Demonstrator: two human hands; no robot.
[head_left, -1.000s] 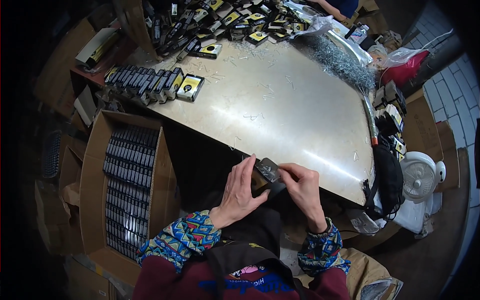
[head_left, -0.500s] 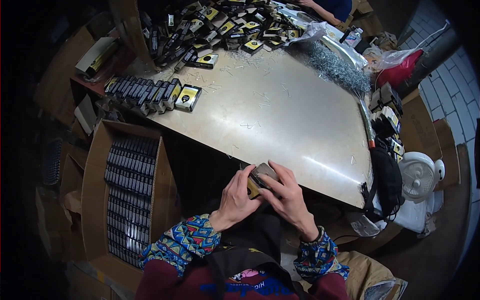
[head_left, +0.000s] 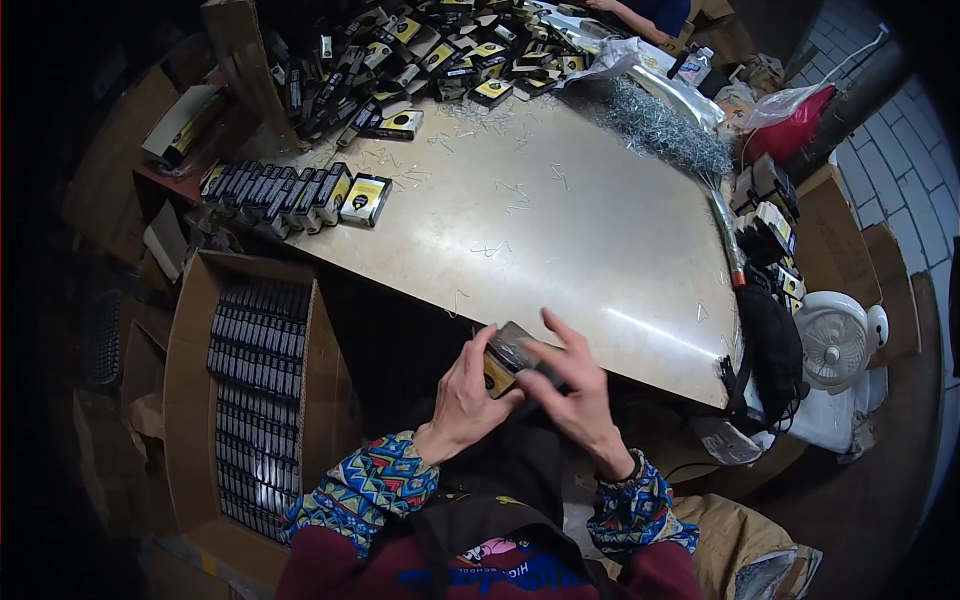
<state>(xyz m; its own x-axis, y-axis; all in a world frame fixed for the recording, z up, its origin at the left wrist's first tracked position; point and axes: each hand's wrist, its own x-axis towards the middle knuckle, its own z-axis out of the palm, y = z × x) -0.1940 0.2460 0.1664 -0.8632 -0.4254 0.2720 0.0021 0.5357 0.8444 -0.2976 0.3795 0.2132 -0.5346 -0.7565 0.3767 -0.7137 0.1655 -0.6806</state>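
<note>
Just off the table's near edge, my left hand (head_left: 460, 395) grips a small yellow-and-black box (head_left: 500, 365) by its side, thumb below and fingers along its left. The box's upper part looks grey; its finer detail is blurred. My right hand (head_left: 580, 385) is at the box's right side with fingers apart and partly smeared by motion. Its index finger points up and away, while other fingers reach toward the box. Whether they touch it is unclear. Bent wire pieces (head_left: 492, 249) lie on the metal-topped table (head_left: 600, 260) beyond.
Similar boxes stand in a row (head_left: 290, 190) at the table's left, with a large heap (head_left: 430, 60) behind. An open carton (head_left: 180, 400) of packed boxes stands left. A wire pile (head_left: 665, 135) lies far right; a white fan (head_left: 832, 345) stands right. Another person's arm (head_left: 640, 22) shows far back.
My right hand's fingers have lifted and spread from the box, where they were pressed before. My left hand keeps its hold. The view has shifted slightly.
</note>
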